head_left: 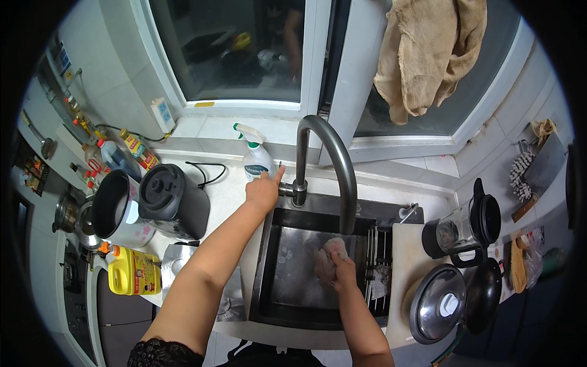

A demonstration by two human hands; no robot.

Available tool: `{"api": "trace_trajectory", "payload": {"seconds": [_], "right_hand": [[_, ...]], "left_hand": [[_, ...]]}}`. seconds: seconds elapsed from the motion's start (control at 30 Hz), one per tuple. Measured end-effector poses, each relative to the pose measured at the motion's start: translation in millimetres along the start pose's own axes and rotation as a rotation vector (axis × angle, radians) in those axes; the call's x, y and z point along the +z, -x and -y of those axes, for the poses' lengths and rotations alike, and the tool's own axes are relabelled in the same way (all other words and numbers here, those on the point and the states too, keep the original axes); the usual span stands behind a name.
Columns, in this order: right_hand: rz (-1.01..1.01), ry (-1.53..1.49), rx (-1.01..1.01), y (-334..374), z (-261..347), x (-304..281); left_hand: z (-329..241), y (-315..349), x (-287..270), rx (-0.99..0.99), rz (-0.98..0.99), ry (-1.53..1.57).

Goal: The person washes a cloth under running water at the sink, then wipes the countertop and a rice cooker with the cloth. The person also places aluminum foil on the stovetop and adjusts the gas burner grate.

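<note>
My left hand (263,192) reaches to the base of the grey gooseneck faucet (333,144). Its fingers are at the small side handle (285,190), one of them stretched up along the lever; the others are partly hidden. Just behind it stands a white spray bottle (257,160) with a green trigger. Down in the dark sink (287,257), my right hand (344,270) is closed round a crumpled, pale greyish cloth (325,257). The cloth hangs over the wet-looking basin floor, below and left of the spout.
A wire rack (380,263) spans the sink's right side, beside a pale board (408,244). Further right are a glass blender jug (458,227) and a lidded pot (437,304). At left stand a black lidded container (173,200), a rice-cooker-like pot (116,211) and a yellow jug (136,271).
</note>
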State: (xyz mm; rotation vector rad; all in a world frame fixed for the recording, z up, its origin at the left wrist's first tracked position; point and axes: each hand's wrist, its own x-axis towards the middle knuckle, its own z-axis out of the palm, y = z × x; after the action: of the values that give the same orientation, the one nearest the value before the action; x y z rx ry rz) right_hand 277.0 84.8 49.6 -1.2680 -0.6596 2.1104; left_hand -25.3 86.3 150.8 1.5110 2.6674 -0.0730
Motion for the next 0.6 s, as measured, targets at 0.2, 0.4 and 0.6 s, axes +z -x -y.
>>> {"api": "trace_trajectory", "payload": {"seconds": [0.2,0.4,0.6], "right_hand": [[0.020,0.004,-0.025,-9.9,-3.2,6.9],[-0.017,0.008,0.034,16.7,16.3,32.6],[-0.162,0.229,0.028,-17.5,-17.0,15.1]], "left_hand": [[0.5,2.1,1.5,-0.074,0.033,-0.068],[-1.6,23.8,1.3,-0.036,-0.093,0.075],[-52.2,81.3,88.3,-0.126,-0.057,0.926]]}}
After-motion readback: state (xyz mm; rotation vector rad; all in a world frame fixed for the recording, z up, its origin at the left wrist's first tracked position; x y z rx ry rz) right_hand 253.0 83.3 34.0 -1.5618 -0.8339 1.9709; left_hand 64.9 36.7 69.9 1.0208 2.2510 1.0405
